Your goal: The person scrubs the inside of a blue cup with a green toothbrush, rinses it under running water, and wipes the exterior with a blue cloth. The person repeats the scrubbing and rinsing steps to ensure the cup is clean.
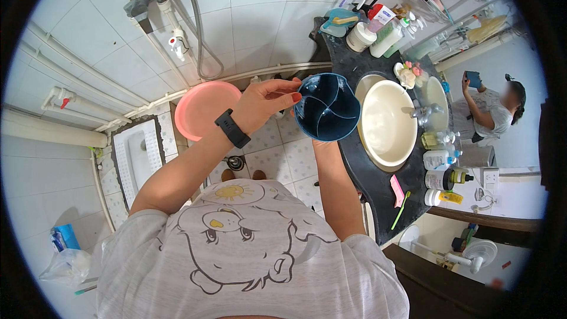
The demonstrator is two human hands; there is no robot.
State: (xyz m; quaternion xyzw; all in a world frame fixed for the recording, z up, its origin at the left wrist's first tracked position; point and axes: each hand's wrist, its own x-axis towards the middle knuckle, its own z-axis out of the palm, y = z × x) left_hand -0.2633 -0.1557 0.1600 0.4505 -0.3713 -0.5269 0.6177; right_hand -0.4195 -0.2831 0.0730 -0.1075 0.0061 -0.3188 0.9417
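A dark blue divided container (328, 107) with curved inner partitions is held up, its open top facing the camera. My right hand (325, 141) is beneath and behind it, mostly hidden by the container, with its forearm coming up from below. My left hand (277, 96) is at the container's left rim, thumb and fingers reaching to it; whether the fingers press on it is not plain. A black watch is on the left wrist. Just right of the container, a cream plastic basin (390, 124) sits in the sink, under the metal faucet (426, 113).
A black countertop (354, 60) bears bottles, a white jar (361, 36), a pink object (397, 191) and a green toothbrush (401, 210). A pink basin (206, 108) stands left, near a squat toilet (139, 155). A mirror at right reflects a person.
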